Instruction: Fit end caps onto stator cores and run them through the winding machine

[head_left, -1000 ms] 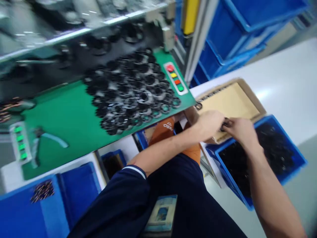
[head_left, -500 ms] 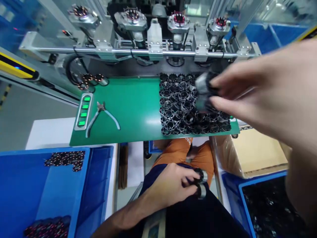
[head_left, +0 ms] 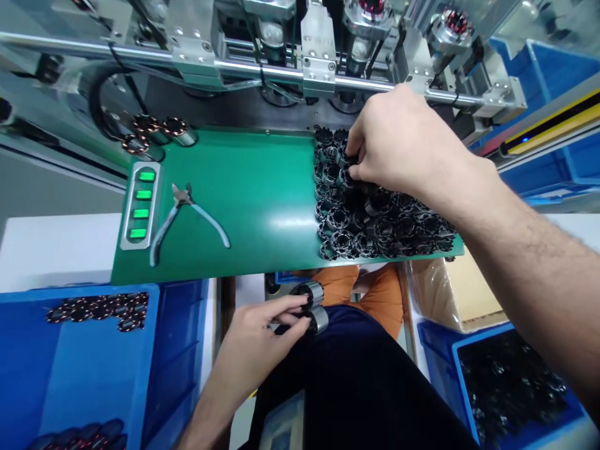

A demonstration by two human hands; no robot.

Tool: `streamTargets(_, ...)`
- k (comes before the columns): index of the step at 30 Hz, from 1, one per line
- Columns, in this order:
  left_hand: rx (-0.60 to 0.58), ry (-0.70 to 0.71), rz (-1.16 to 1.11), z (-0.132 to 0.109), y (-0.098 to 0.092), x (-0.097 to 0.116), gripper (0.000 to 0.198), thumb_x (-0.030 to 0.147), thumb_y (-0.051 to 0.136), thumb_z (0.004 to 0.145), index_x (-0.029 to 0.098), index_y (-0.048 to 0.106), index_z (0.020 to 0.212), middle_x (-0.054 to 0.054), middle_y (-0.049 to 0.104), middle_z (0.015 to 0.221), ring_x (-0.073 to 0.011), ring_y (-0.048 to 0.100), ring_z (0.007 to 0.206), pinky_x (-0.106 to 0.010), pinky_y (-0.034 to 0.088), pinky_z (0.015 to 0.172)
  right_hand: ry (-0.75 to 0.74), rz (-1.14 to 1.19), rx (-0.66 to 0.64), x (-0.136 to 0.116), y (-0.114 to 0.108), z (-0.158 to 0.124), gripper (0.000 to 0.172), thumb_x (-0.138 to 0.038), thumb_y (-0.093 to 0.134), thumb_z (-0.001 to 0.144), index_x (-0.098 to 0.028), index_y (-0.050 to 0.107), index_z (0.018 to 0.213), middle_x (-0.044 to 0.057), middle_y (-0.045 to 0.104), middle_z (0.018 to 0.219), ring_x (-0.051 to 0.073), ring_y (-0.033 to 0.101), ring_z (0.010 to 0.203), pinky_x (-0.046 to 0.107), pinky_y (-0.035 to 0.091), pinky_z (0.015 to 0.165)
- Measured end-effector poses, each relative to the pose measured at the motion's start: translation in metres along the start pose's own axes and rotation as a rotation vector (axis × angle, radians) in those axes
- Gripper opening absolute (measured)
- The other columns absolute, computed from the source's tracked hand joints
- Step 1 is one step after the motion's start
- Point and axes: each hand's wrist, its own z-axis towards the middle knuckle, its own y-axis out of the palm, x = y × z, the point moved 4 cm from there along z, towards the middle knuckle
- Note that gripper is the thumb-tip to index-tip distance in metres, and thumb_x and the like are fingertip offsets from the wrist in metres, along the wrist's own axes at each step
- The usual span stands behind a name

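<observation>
My left hand is above my lap, its thumb and fingers closed on two stator cores with silver sides and black ends. One stator core sits just above the other stator core. Over the green board, my right hand reaches into the block of stator cores, with thumb and fingertips pinched on a black-ended stator core. The hand partly hides that core and the ones behind it. Many unwound cores stand packed in rows and layers there.
Diagonal cutters lie beside a box of green buttons. Copper-wound stators stand at the board's back left. A winding machine spans the back. Blue bins flank me, the right bin holding black parts.
My right hand has moved left and down to the block with the cores it carried. My left hand has shifted left with its two cores. The view has tilted down.
</observation>
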Motion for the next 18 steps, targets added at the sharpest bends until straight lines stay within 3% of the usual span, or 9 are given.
streamTargets(7,0.093,0.127,0.075,0.009,-0.016,0.01,0.025,0.029,0.087,0.088,0.03,0.101,0.108,0.002,0.09,0.082,-0.0203,0.089,0.066,-0.021,0.071,0.061,0.002,0.028,-0.028,0.008,0.009,0.006,0.024,-0.027,0.109,0.072,-0.033,0.087,0.081,0.007,0.07,0.071,0.046,0.084,0.095,0.075,0.075,0.1)
streamTargets(12,0.085,0.121,0.131,0.01,-0.027,0.016,0.028,0.032,0.086,0.095,0.028,0.1,0.119,0.003,0.092,0.087,-0.0162,0.079,0.052,-0.023,0.06,0.045,0.048,-0.012,0.017,-0.003,0.006,0.002,0.019,-0.022,0.103,0.076,-0.029,0.087,0.085,0.003,0.072,0.071,0.04,0.085,0.095,0.066,0.078,0.097)
streamTargets(15,0.129,0.203,0.201,0.014,-0.036,0.038,0.024,0.032,0.086,0.098,0.029,0.098,0.118,0.005,0.092,0.088,-0.0178,0.087,0.065,-0.026,0.074,0.065,0.138,-0.09,-0.006,-0.017,-0.001,-0.001,0.026,-0.009,0.098,0.074,-0.029,0.088,0.087,0.005,0.081,0.079,0.04,0.087,0.097,0.058,0.078,0.092)
streamTargets(18,0.179,0.322,0.3,0.027,-0.039,0.073,0.021,0.034,0.088,0.099,0.031,0.098,0.117,0.006,0.094,0.096,-0.0222,0.093,0.078,-0.034,0.08,0.081,0.153,-0.061,-0.062,-0.024,-0.02,-0.009,0.021,-0.014,0.098,0.084,-0.025,0.095,0.101,0.005,0.087,0.091,0.033,0.088,0.098,0.053,0.077,0.099)
